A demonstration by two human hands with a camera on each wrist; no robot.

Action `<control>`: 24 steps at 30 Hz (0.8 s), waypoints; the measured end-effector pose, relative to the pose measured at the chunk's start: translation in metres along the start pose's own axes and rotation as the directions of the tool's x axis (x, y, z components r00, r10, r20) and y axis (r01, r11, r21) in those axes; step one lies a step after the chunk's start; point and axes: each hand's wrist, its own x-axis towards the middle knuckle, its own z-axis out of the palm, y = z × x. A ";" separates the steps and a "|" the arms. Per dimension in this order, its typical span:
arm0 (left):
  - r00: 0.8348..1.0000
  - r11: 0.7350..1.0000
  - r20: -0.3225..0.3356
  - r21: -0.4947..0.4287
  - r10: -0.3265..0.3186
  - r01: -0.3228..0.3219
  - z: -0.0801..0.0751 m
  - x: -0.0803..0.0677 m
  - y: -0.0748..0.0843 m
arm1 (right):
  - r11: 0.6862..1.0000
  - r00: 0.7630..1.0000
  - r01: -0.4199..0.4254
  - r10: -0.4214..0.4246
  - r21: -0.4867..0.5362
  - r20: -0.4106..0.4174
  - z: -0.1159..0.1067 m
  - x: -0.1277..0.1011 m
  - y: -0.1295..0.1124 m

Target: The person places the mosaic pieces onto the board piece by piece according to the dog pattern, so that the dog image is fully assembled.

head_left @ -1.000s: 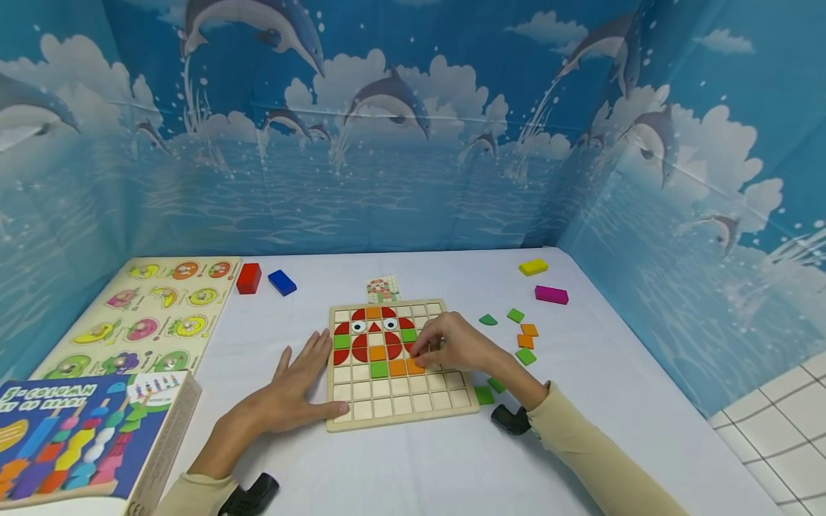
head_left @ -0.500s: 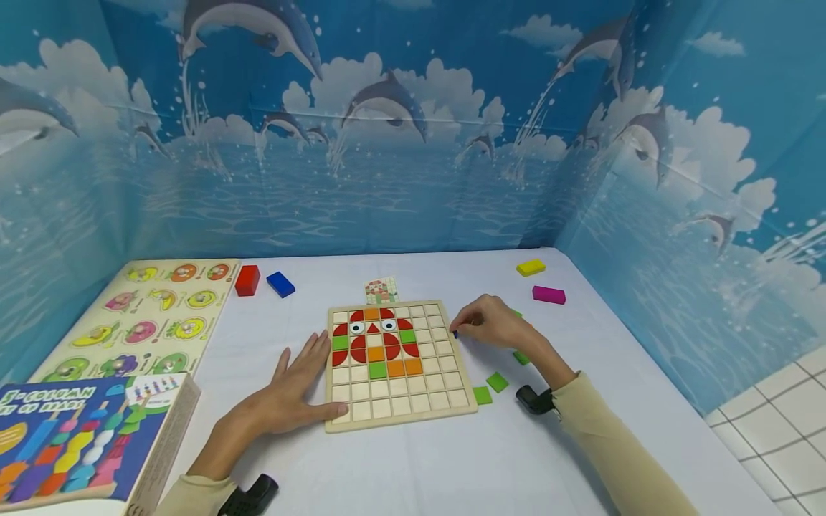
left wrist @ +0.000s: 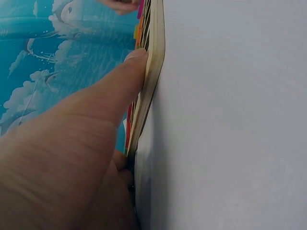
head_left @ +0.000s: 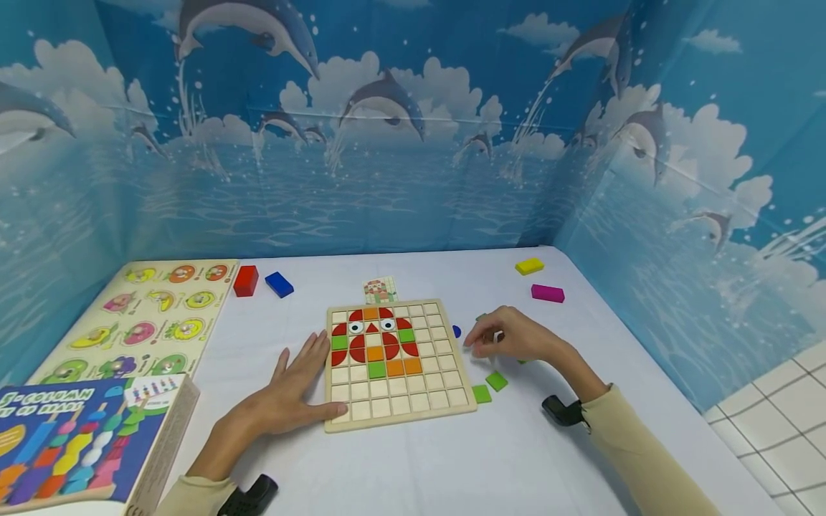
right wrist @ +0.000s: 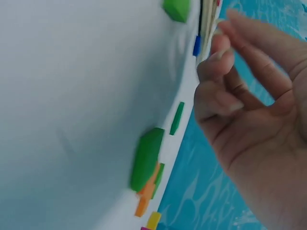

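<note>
At lower left, a box point(head_left: 84, 437) lettered "COLUMN" and "BEADS"; mid-frame, the grid board point(head_left: 396, 365) holds red, orange and green tiles, my left hand point(head_left: 293, 390) flat, fingers straight, against its left edge, my right hand point(head_left: 513, 337) loosely curled, empty, over green tiles point(head_left: 495, 380) on the tabletop point(head_left: 419, 466).

A children's play corner or staged toy booth: dolphin-and-ocean backdrop sheets point(head_left: 387, 143) wall in a white desk point(head_left: 419, 466) spread with wooden puzzles point(head_left: 393, 362) and a bead-toy box point(head_left: 84, 437).
</note>
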 end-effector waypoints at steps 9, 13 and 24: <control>1.000 1.000 0.021 -0.007 -0.015 0.015 -0.006 -0.003 0.006 | 0.997 0.995 0.010 -0.017 0.071 0.098 0.017 -0.029 -0.009; 1.000 1.000 0.021 0.002 -0.015 0.015 -0.007 -0.002 0.007 | 0.999 0.995 -0.003 -0.001 0.049 0.096 0.020 -0.033 -0.013; 1.000 1.000 0.028 -0.009 -0.014 0.014 -0.007 -0.002 0.007 | 0.999 0.998 -0.031 0.032 -0.023 0.054 0.017 -0.032 -0.011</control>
